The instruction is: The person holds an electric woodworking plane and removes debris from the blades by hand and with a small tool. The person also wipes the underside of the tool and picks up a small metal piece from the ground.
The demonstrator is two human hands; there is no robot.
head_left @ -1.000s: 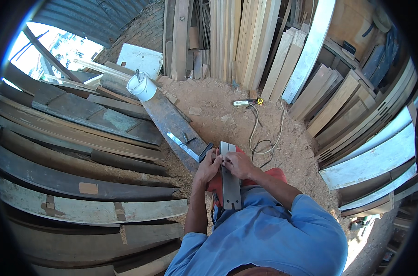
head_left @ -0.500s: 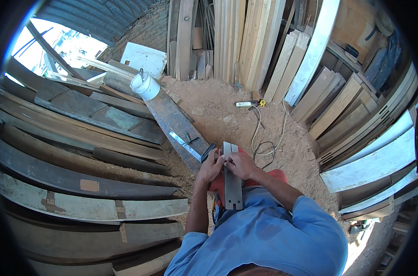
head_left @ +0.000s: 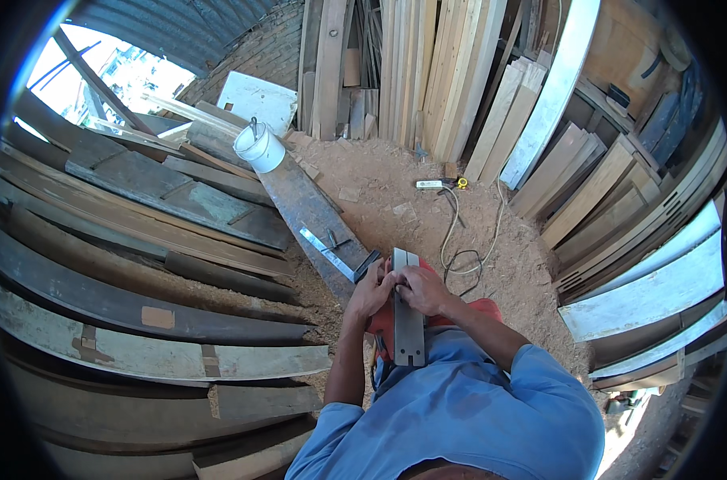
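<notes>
An electric hand planer point(head_left: 409, 332) with a red body lies upside down on my lap, its grey metal sole facing up. My left hand point(head_left: 370, 294) wraps round the planer's left side, thumb reaching onto the sole. From the right, my right hand point(head_left: 424, 290) comes over the sole with fingers curled together near the cutter slot. Whatever sits between those fingertips is too small to make out. Just beyond my left hand, a try square point(head_left: 328, 254) with a dark stock and metal blade rests on a board, beside a small dark tool point(head_left: 334, 238).
A long dark plank point(head_left: 299, 200) runs away from me with a white bucket point(head_left: 259, 147) on its far end. Stacked boards point(head_left: 163, 316) fill the left; more timber point(head_left: 427, 80) leans at the back and right. A yellow tape measure point(head_left: 462, 183) and a cord point(head_left: 451, 228) lie on sawdust.
The whole view has shifted slightly, so the surroundings sit a little further right. Both hands keep their place on the planer, with only small finger movement.
</notes>
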